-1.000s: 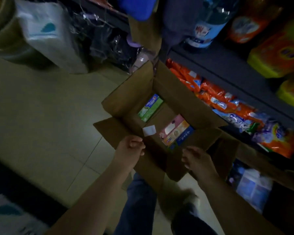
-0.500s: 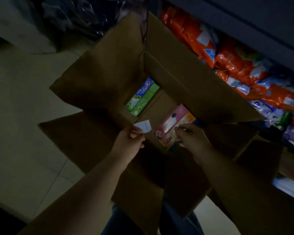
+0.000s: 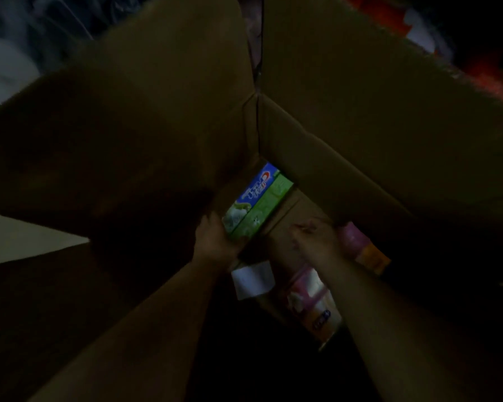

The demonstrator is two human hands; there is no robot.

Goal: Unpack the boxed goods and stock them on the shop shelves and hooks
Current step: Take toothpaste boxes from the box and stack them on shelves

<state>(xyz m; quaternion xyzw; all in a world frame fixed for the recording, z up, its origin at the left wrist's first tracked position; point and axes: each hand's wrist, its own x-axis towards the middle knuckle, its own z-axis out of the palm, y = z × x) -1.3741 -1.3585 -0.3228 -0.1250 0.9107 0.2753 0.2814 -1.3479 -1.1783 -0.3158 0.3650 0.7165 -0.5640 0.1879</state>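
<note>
A large open cardboard box [image 3: 346,134] fills the view, its flaps spread wide. Deep inside lies a green and blue toothpaste carton [image 3: 259,201]. My left hand [image 3: 215,242] grips the near end of that carton. My right hand [image 3: 317,239] reaches down beside pink and orange cartons [image 3: 366,250], its fingers blurred and dim, so whether it holds anything is unclear. Another pink carton [image 3: 311,300] shows under my right forearm. A white paper slip [image 3: 253,280] lies on the box bottom between my wrists.
Orange packets [image 3: 488,71] on a low shelf show past the box's right flap. Pale floor tile [image 3: 21,242] lies to the left. Clear plastic wrapped goods [image 3: 41,30] sit at the upper left. The scene is very dark.
The camera has dropped closer into the box. My left hand moved from the paper slip forward to the green carton and took hold of it. My right hand went deeper by the pink cartons.
</note>
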